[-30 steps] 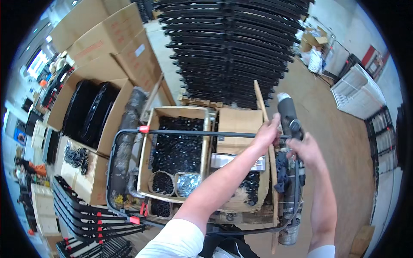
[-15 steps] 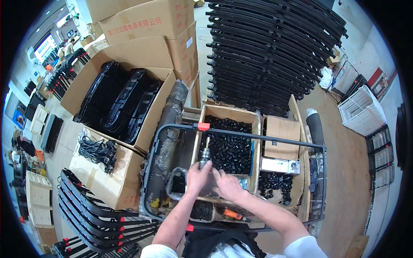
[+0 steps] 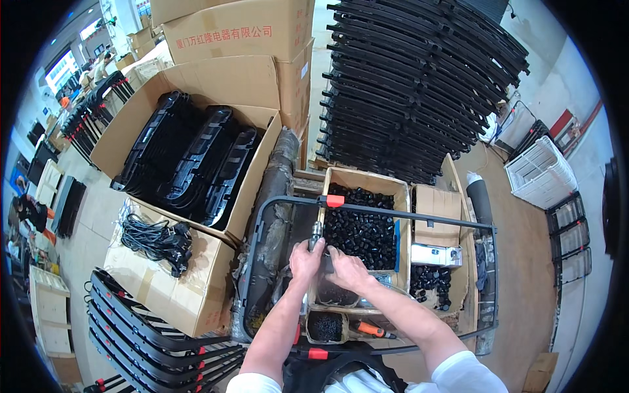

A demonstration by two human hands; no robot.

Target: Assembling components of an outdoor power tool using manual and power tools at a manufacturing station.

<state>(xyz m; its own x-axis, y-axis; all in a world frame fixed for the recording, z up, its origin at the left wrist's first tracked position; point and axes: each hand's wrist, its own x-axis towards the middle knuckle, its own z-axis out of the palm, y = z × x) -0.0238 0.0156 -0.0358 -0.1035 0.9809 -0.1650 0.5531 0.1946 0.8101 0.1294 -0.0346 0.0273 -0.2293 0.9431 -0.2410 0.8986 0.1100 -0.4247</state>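
A power screwdriver with a silver collar points away from me, its long bit reaching the far bar of a black tubular frame. The bit's tip is beside a red clip on that bar. My left hand is wrapped around the screwdriver just behind the collar. Close on its right, my right hand has curled fingers against the tool's body, most of which is hidden. The frame has rounded left corners and lies across the workbench. Another red clip is on its near bar.
Under the frame, a wooden bin holds many black plastic caps. An orange-handled tool lies beside a small tub of screws. Left stand a carton of black parts, coiled cables and stacked frames. Black bars are piled beyond.
The view has shifted, so most things sit farther right in the picture. The screwdriver's bit has come up to the frame's far bar by the red clip. Both hands stay together on the tool.
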